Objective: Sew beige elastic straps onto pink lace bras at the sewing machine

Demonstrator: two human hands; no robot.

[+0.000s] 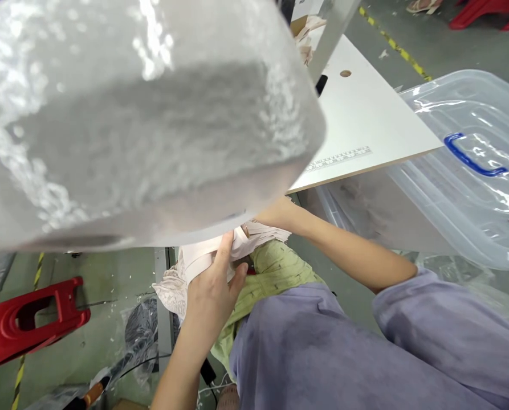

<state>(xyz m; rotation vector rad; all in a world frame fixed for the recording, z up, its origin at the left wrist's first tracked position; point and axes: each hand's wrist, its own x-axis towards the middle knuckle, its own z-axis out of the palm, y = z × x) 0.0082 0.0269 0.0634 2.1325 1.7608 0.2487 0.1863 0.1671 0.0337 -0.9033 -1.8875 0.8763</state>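
A large glossy grey-white casing [164, 142], probably a sewing machine's head, fills the upper left close to the camera. Below its lower edge lies pale pink cloth [198, 259], folded and bunched over my lap. My left hand [214, 287] rests against this cloth, index finger stretched out and thumb spread apart from it. Its other fingers are hard to make out. On the far side, my right hand [275, 213] reaches to the pleated edge of the cloth. The casing covers most of its fingers, so its grip is hidden.
A white tabletop [365, 108] with a printed ruler [339, 159] extends right. Beyond it stands a clear plastic bin [463, 193] with a blue handle. Green cloth [275, 267] covers my lap. A red stool [32, 319] and plastic bags [141, 330] are on the floor at left.
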